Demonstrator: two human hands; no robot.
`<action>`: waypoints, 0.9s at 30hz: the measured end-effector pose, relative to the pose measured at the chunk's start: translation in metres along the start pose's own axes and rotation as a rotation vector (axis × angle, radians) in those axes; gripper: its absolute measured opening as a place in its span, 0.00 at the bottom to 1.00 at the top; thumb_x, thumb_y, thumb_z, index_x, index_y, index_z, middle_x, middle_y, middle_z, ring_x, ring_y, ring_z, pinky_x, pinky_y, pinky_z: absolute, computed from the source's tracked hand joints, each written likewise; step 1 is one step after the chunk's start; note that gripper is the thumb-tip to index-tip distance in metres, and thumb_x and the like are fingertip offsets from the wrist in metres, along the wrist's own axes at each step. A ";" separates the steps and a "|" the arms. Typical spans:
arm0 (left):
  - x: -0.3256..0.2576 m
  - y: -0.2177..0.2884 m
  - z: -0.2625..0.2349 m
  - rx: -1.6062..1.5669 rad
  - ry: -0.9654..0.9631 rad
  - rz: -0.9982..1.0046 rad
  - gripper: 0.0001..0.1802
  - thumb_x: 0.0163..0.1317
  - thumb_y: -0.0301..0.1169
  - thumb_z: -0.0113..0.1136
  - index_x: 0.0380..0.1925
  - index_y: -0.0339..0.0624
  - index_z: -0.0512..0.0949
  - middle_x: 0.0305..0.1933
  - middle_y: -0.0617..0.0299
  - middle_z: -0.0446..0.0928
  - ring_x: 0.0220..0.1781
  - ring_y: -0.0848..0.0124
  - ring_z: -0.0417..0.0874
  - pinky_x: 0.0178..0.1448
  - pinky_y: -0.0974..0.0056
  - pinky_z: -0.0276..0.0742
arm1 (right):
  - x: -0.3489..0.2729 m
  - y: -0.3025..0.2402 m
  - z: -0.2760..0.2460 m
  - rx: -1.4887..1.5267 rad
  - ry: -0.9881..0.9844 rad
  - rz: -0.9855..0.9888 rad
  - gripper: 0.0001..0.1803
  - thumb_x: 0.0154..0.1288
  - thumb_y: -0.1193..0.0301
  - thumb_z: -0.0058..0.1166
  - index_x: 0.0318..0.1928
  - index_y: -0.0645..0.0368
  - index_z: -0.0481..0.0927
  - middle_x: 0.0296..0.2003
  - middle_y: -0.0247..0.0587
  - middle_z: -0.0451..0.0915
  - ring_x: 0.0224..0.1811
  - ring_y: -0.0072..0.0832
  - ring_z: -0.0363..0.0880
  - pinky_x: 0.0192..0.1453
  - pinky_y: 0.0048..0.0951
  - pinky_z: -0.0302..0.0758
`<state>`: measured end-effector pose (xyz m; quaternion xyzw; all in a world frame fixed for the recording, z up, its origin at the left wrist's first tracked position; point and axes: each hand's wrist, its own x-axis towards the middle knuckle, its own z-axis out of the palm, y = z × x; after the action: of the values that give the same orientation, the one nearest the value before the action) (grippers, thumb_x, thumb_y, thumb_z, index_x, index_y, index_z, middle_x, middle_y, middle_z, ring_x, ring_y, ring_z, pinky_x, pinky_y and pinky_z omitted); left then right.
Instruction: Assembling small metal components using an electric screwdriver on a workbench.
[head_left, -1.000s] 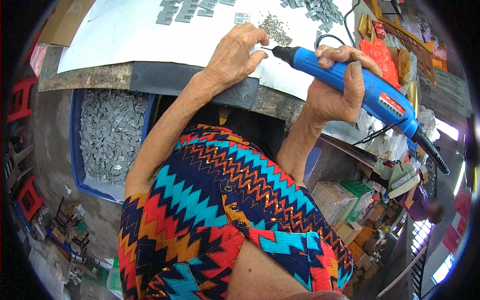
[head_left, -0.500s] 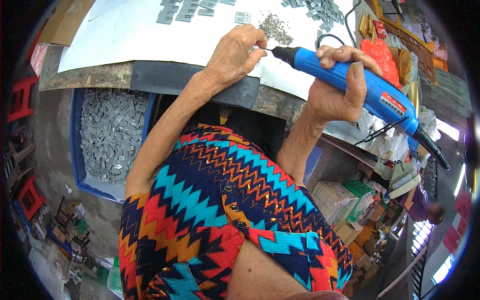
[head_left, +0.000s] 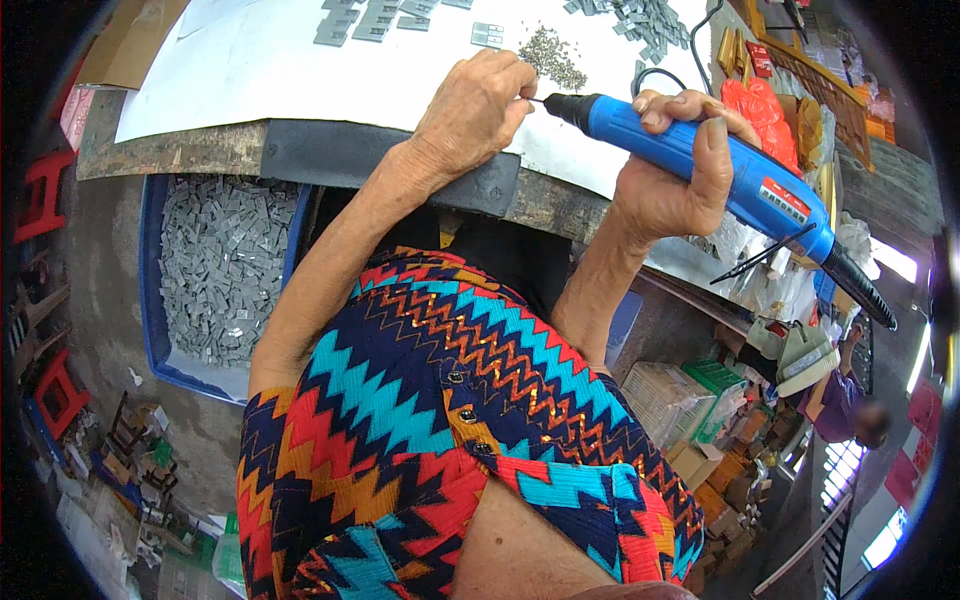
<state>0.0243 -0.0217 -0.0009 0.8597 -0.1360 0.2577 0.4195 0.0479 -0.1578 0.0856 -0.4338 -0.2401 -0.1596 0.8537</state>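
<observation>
My right hand (head_left: 680, 160) is wrapped round a blue electric screwdriver (head_left: 655, 135), which points left with its thin bit at the fingertips of my other hand. My left hand (head_left: 478, 108) is closed in a pinch at the bit's tip, above the white sheet on the table. Whatever lies between those fingers is hidden or too small to make out. Just beyond them is a heap of tiny screws (head_left: 552, 58). A single grey plastic piece (head_left: 487, 35) lies left of the heap, and rows of grey pieces (head_left: 378, 20) are farther left.
A pile of grey parts (head_left: 650, 25) sits at the far right of the table, near a black cable (head_left: 693, 45). Below the table's left edge stands a blue bin (head_left: 152, 290) full of grey pieces. A red plastic bag (head_left: 762, 115) is at the right. Another person (head_left: 845, 410) is in the background.
Both hands keep almost the same place. The screwdriver's rear end has tilted down slightly, and my left fingers have shifted very little. The person in the background has moved an arm.
</observation>
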 end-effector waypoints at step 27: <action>0.001 0.000 0.000 -0.002 -0.023 -0.037 0.08 0.48 0.25 0.57 0.30 0.35 0.73 0.28 0.56 0.72 0.32 0.63 0.74 0.40 0.62 0.71 | 0.003 -0.016 -0.006 -0.031 -0.011 -0.042 0.11 0.53 0.76 0.47 0.38 0.65 0.68 0.23 0.52 0.73 0.20 0.32 0.71 0.30 0.38 0.71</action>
<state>0.0253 -0.0220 -0.0004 0.8645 -0.1251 0.2401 0.4235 0.0446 -0.1719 0.0953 -0.4425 -0.2514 -0.1785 0.8421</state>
